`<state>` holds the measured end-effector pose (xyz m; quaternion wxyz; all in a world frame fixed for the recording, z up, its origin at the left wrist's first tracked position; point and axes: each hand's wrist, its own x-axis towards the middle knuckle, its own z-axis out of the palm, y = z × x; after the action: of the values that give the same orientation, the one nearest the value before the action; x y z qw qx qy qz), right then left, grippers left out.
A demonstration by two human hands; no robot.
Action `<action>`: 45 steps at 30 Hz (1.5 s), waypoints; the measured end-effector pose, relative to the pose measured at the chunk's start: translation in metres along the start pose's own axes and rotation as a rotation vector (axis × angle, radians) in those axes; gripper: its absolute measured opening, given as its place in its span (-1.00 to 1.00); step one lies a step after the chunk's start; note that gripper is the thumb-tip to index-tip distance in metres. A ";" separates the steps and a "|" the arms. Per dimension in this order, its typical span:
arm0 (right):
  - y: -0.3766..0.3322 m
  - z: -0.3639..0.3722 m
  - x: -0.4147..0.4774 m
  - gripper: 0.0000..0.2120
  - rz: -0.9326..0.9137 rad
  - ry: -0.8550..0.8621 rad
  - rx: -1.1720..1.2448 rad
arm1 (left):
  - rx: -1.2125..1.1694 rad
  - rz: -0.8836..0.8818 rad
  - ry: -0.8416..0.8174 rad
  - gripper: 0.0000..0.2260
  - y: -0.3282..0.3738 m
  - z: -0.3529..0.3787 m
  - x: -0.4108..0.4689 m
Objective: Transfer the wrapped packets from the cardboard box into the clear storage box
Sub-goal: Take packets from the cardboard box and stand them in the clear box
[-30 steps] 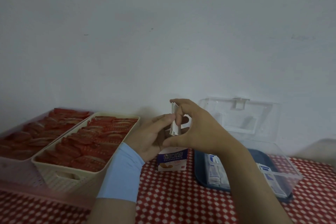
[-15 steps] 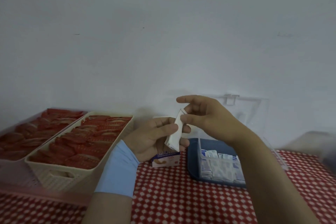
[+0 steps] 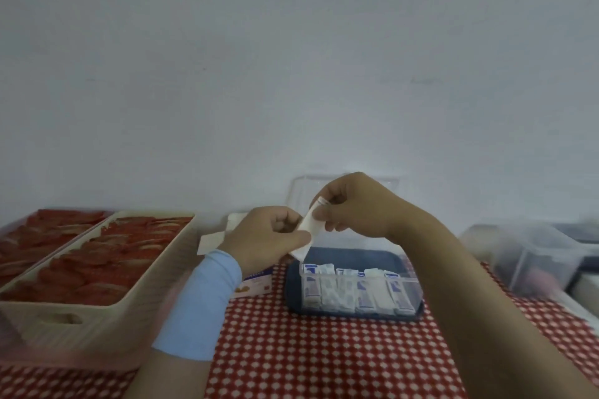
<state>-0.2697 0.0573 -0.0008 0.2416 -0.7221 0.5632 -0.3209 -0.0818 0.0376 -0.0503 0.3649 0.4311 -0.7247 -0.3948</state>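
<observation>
On the red checked tablecloth (image 3: 324,353), beside a cream basket (image 3: 97,314) of red wrappers, the clear storage box (image 3: 413,293) stands open and already holds a row of packets (image 3: 350,291), so the transfer looks well underway. The left hand (image 3: 269,236) curls round the open cardboard box (image 3: 256,285). The right hand (image 3: 356,204) pinches the top of a white wrapped packet (image 3: 306,228), lifted above the storage box's near-left corner and not yet dropped in; how many remain cannot be seen.
</observation>
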 end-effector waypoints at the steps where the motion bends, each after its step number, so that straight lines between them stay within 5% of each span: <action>1: 0.002 -0.001 -0.001 -0.94 0.018 0.016 0.042 | 0.004 0.008 0.036 -0.94 0.003 0.005 -0.001; 6: 0.015 -0.002 -0.006 -0.92 0.147 0.041 0.281 | 0.064 0.028 0.123 -0.94 0.006 0.024 0.006; 11: 0.036 -0.013 -0.002 -0.87 0.218 0.024 0.170 | 0.120 -0.017 0.044 -0.95 0.002 0.042 0.017; 13: 0.049 -0.018 0.002 -0.86 0.263 0.044 0.095 | 0.374 0.021 0.005 -0.87 -0.002 0.046 0.024; 17: 0.076 -0.016 0.008 -0.86 0.363 -0.001 -0.082 | 0.740 0.103 -0.228 -0.69 -0.002 0.052 0.029; 21: 0.090 -0.005 0.013 -0.82 0.433 -0.147 -0.178 | 1.038 0.076 -0.490 -0.31 -0.007 0.058 0.034; 30: 0.098 0.023 0.026 -0.84 0.493 -0.315 -0.332 | 1.119 0.139 -0.525 -0.71 -0.020 0.068 0.037; 34: 0.100 0.033 0.030 -0.80 0.456 -0.315 -0.502 | 1.103 0.167 -0.554 -0.57 -0.022 0.074 0.041; 38: 0.101 0.043 0.032 -0.83 0.434 -0.280 -0.633 | 1.187 0.178 -0.548 -0.66 -0.028 0.082 0.045; 45: 0.100 0.029 0.031 -0.81 0.513 -0.211 -0.549 | 1.184 0.205 -0.555 -0.77 -0.031 0.082 0.047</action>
<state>-0.3090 0.0022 -0.0859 0.1684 -0.6247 0.7624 -0.0113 -0.1591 0.0057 -0.1038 -0.0983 0.3699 -0.9238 0.0104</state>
